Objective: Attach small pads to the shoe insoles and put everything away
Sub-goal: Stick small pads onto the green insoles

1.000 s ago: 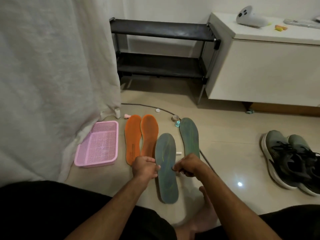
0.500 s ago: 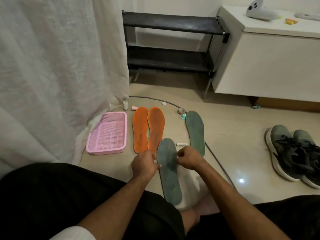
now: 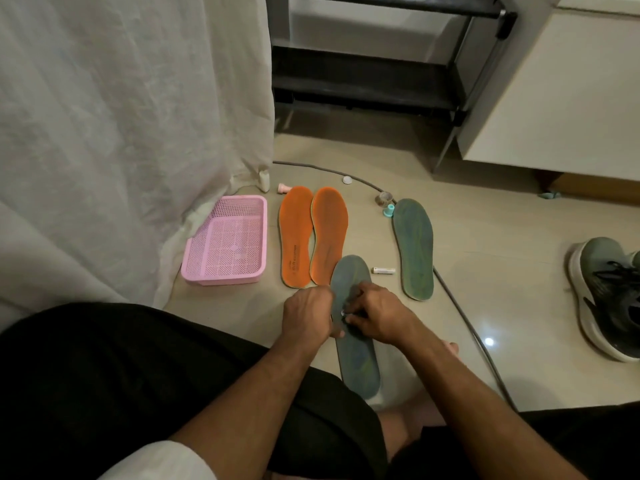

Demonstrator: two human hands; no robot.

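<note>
left hand [image 3: 306, 315] grips the flat grey-green foam insole [image 3: 356, 358] steady; right hand [image 3: 375, 315] pinches a tiny white pad [image 3: 343, 314] onto it

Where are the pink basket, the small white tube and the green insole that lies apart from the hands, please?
pink basket [image 3: 194, 274]: head view, front rim.
small white tube [image 3: 383, 270]: head view, middle of body.
far green insole [image 3: 414, 247]: head view, mid-sole.

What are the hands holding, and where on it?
Left hand grips the near green insole by its left edge, mid-length. Right hand pinches something tiny and white over it.
</note>
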